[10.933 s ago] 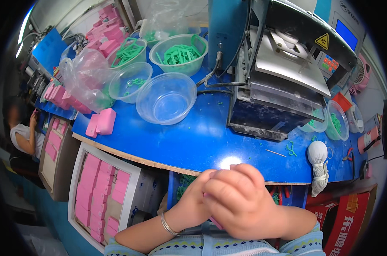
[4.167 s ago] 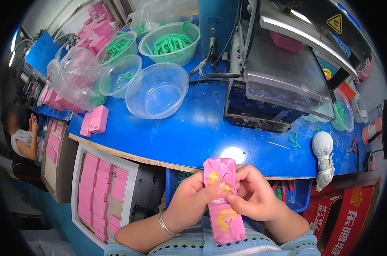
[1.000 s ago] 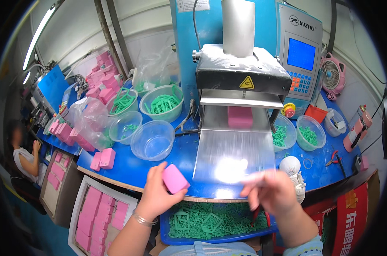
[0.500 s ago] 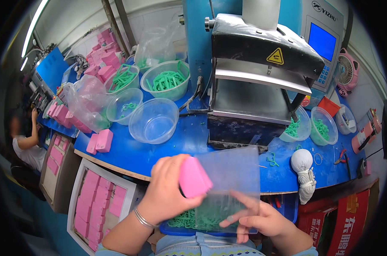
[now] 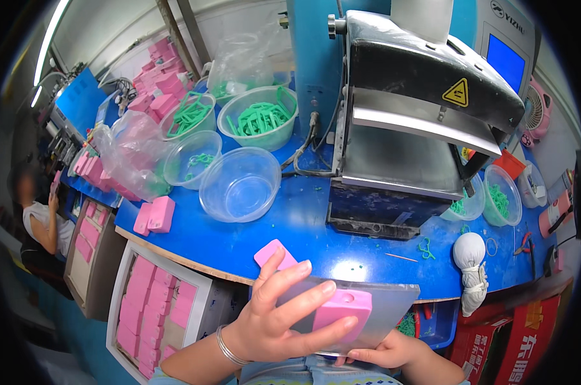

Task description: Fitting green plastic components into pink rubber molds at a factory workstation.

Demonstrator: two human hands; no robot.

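My left hand lies low in the middle, fingers spread over a clear plastic sheet and gripping a pink block with a round hole against it. A second bit of pink sticks out above the thumb; whether it belongs to the same block I cannot tell. My right hand is mostly hidden under the sheet and holds its lower edge. Both hands are just in front of the blue table's front edge.
A black and blue press machine stands mid-right on the table. An empty clear bowl, bowls of green parts and two pink blocks sit to the left. A white tray of pink blocks lies below. A white cloth bundle hangs right. A person sits far left.
Both hands have drawn the clear sheet and the pink block down and nearer to me. The left hand's fingers now spread over the sheet, pressing the block onto it.
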